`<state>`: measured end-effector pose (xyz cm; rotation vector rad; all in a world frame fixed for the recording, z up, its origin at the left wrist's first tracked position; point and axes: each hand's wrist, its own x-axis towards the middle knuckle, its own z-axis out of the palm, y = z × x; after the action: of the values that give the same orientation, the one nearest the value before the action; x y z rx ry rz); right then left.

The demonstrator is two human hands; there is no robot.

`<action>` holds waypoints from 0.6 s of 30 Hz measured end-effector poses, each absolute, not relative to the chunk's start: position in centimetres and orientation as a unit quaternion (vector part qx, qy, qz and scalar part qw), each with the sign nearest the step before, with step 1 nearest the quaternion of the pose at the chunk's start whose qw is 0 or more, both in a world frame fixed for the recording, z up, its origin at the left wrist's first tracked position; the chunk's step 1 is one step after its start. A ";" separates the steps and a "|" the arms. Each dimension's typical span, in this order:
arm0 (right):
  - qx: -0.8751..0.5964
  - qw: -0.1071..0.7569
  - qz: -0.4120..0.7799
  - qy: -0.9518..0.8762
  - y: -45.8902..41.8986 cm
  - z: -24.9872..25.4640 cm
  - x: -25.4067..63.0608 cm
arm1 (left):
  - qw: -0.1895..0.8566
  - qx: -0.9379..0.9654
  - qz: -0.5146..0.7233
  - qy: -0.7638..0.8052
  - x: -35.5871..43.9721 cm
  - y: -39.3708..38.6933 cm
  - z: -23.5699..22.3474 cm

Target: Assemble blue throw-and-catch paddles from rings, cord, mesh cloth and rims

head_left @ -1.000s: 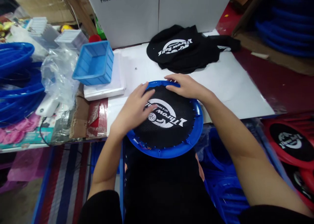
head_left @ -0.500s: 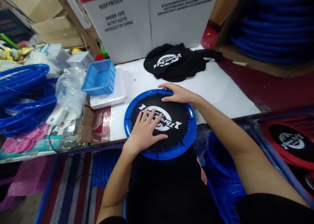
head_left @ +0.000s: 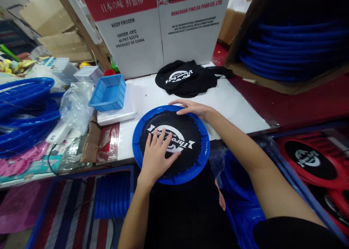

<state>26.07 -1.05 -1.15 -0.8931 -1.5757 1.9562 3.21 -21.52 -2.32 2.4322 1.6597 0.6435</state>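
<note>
A round throw-ball disc (head_left: 197, 131), with a blue plastic rim and black mesh printed in white, lies at the front edge of the white tabletop (head_left: 147, 91), partly overhanging it. My left hand (head_left: 158, 154) rests open on the mesh with its fingers spread, covering part of the print. At the far rim is my right hand (head_left: 192, 108), its fingers stretched over the rim's outer edge and its thumb apart on the inner side. Several black printed mesh pieces (head_left: 188, 83) lie in a pile behind the disc.
A blue bin (head_left: 107, 92) stands on a white slab (head_left: 117, 114) to the left. Blue rings (head_left: 27, 114) are heaped farther left, and others (head_left: 294, 52) are stacked in a carton at right. A white carton (head_left: 188, 41) stands behind; red discs (head_left: 311, 160) sit lower right.
My view has turned slightly right and up, so more of the white carton shows. Both hands keep nearly the same places on the disc.
</note>
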 end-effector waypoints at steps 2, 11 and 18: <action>-0.329 0.250 0.712 -0.568 -1.0 -1.1 26.0 | 0.064 0.739 0.377 0.555 2.6 -23.3 -2.6; -0.297 0.438 0.577 -0.622 -1.9 0.4 26.7 | 0.423 0.236 0.653 0.582 3.6 -29.2 -9.3; -0.239 0.427 0.590 -0.643 -3.3 1.5 27.6 | 0.441 0.183 0.670 0.568 6.0 -26.3 -9.2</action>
<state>27.57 -3.32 1.46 -0.5984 -1.6056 1.4735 6.00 -26.26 -9.18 0.4539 1.4108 1.6629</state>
